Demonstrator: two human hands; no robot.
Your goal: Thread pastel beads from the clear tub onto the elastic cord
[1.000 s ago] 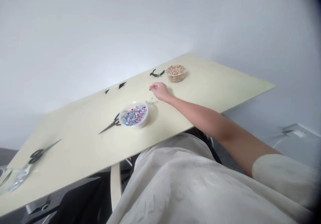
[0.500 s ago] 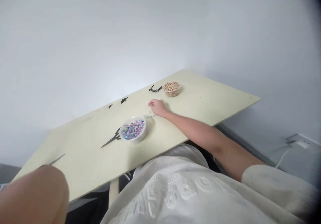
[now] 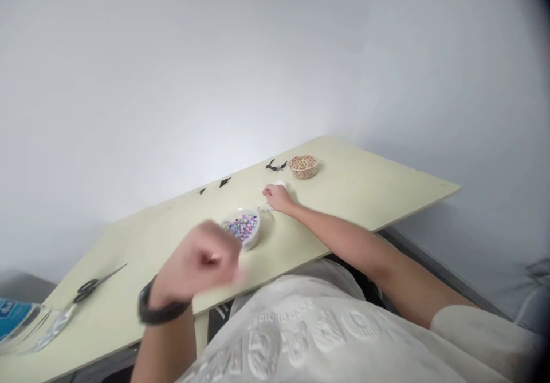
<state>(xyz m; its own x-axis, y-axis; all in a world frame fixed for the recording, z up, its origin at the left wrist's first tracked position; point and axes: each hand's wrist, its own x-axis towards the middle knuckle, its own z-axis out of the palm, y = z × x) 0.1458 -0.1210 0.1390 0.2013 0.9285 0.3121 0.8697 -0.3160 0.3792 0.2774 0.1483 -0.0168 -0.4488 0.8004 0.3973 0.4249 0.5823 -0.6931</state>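
Note:
My left hand (image 3: 200, 260), with a black band (image 3: 163, 308) on its wrist, is raised in front of the near side of a bowl of coloured beads (image 3: 244, 225). Its fingers are curled in and blurred; whether they hold anything small is hidden. Farther back, my right hand (image 3: 277, 197) is closed, thumb and fingers pinched together. A short beaded string (image 3: 265, 209) shows just below those fingers and seems to run up into them. Behind the right hand a small white object (image 3: 281, 184) is partly covered.
A bowl of tan beads (image 3: 303, 166) and black pliers (image 3: 275, 166) are toward the table's (image 3: 365, 177) back. Two dark pointed pieces (image 3: 224, 182) lie along the far edge. At left are scissors (image 3: 88, 288) and a clear package with a blue label (image 3: 12, 317).
My left hand has come into view, in front of the bead bowl, hiding the dark tool beside it. My right hand stays pinched near the beaded string. The camera view has shifted slightly.

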